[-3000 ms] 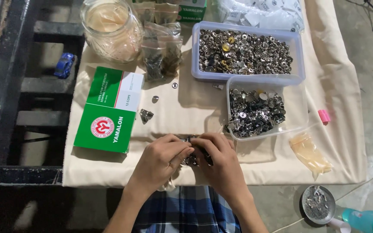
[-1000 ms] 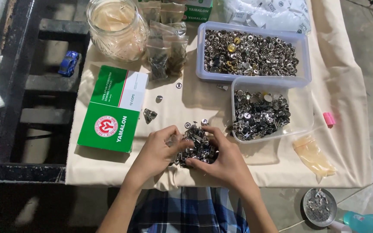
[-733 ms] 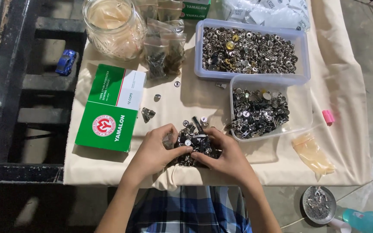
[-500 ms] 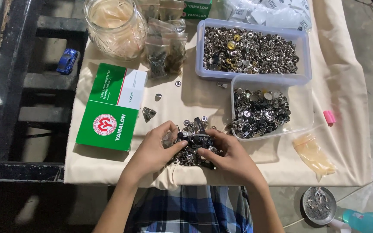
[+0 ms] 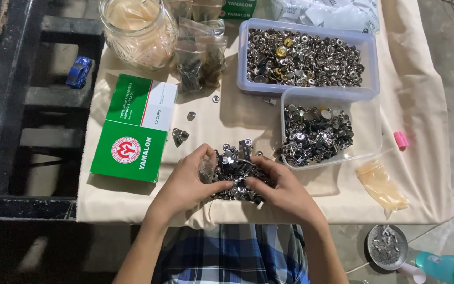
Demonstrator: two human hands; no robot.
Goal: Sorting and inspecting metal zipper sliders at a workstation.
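We cup a heap of small metal fasteners (image 5: 236, 172) on the worktop (image 5: 248, 118) edge, left hand (image 5: 187, 183) and right hand (image 5: 285, 192) curled around it from both sides, corralling pieces beside the clear tub (image 5: 366, 126).

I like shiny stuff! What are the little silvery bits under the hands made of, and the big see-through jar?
Small silvery bits in the pile: probably polished metal, since they glint brightly. Big see-through jar: seemingly glass, thick and clear with a cut pattern, though clear plastic is possible. The left hand and right hand gather the pile.
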